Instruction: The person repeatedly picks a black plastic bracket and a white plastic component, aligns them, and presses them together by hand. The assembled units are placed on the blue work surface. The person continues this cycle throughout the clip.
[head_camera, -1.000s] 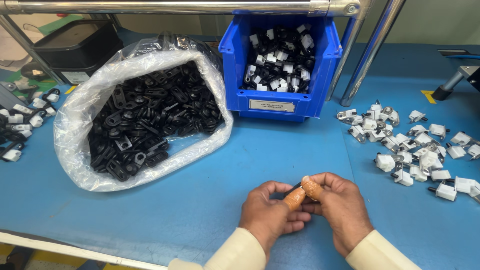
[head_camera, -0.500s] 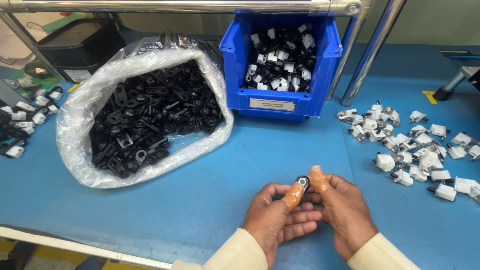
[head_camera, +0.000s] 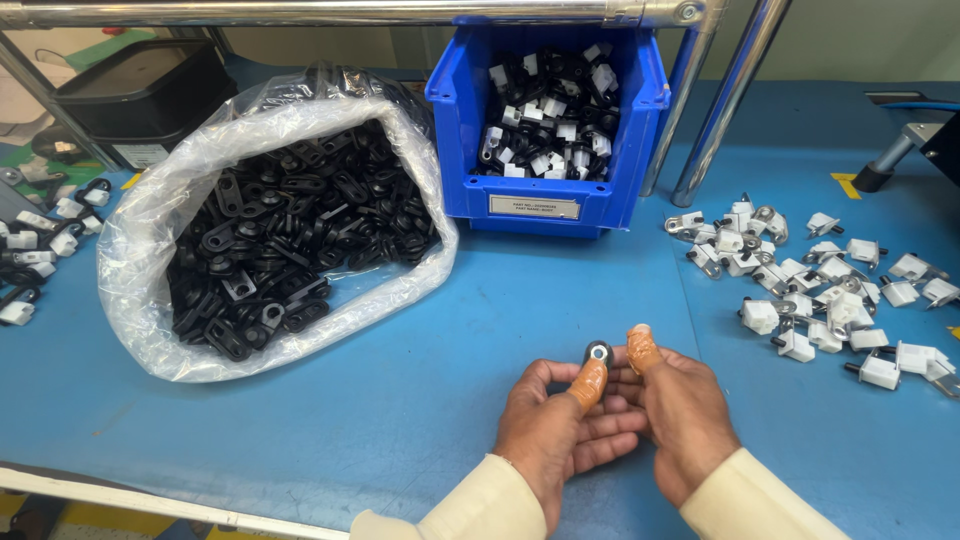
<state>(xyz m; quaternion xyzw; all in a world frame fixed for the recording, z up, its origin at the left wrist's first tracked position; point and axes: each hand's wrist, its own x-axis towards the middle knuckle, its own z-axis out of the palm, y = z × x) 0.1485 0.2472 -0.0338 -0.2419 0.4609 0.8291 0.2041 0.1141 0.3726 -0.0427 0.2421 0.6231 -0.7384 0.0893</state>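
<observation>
**Small black part pinched between both hands above blue tabletop**

Both hands met low in the head view, just above the blue tabletop (head_camera: 420, 350). Left hand (head_camera: 560, 430) and right hand (head_camera: 680, 410) were pressed together round a small black plastic part with a round metal-ringed eye (head_camera: 598, 352) — only the eye end showed above the fingers, the rest hidden in the grip. Left thumb wore an orange rubber fingertip cot (head_camera: 590, 382); right thumb wore one too. Both thumbs pinched the part from either side, other fingers curled under it.

Handling judgement: the part looked light, stiff, moulded plastic — not fragile, unlikely to bend. Small and smooth, so probably slippery on bare skin; the cots likely gave the grip. Best hold seemed to be on the flat sides below the eye, leaving the eye free.

Around: a clear plastic bag of loose black plastic brackets (head_camera: 270, 240) lay open to the left, well apart from the hands. A blue plastic bin of mixed black and white parts (head_camera: 550, 200) stood behind, against slanting metal rack tubes (head_camera: 720, 110). A scatter of small white plastic pieces with metal tabs (head_camera: 820, 290) lay to the right, near the right hand but not touching. More white pieces at the far left edge (head_camera: 40, 250).
</observation>
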